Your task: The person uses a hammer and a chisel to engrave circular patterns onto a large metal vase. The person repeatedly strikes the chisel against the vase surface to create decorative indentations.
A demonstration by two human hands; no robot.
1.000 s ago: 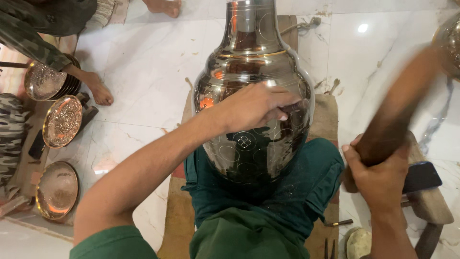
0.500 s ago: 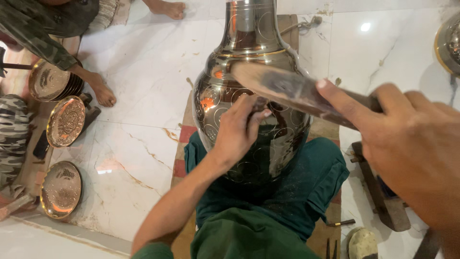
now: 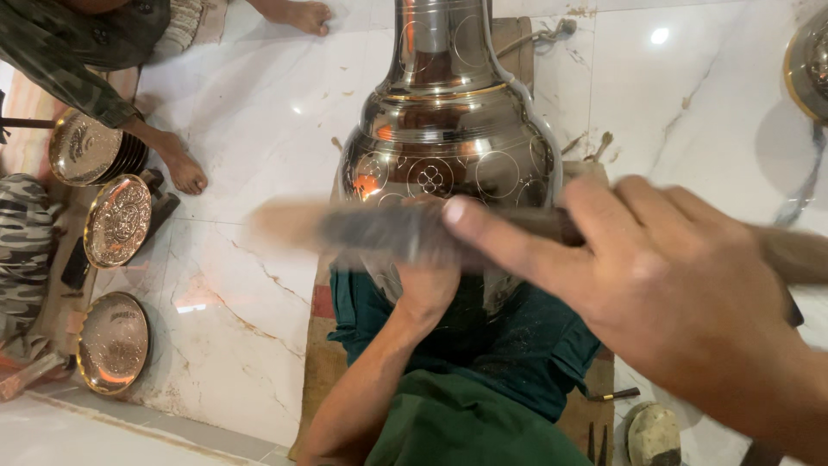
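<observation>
Two hands busy at one large polished metal vessel (image 3: 448, 129), standing upright in the middle of the scene, its foot on green cloth (image 3: 517, 354) at the near side, its narrow neck pointing far. Right hand (image 3: 681, 293) closed around a long wooden-handled tool (image 3: 379, 231), thumb stretched along the shaft; tool lying across the front of the belly and strongly blurred, head end not clear. Left hand (image 3: 427, 285) pressed against the lower belly, fingers curled toward the wall and partly hidden behind the tool; impossible to tell if something small sits inside this grip. Judged as a striking or chasing step on the belly. For the next blow: a steady left hand, a firm vessel that cannot roll on the cloth, and a short controlled hit only on the pattern line, away from the fingers. Surface like a mirror, silver with warm orange reflections, engraved with rings and a flower shape around the shoulder. Three embossed brass plates (image 3: 116, 220) well apart at the left on the marble floor (image 3: 233, 285).
</observation>
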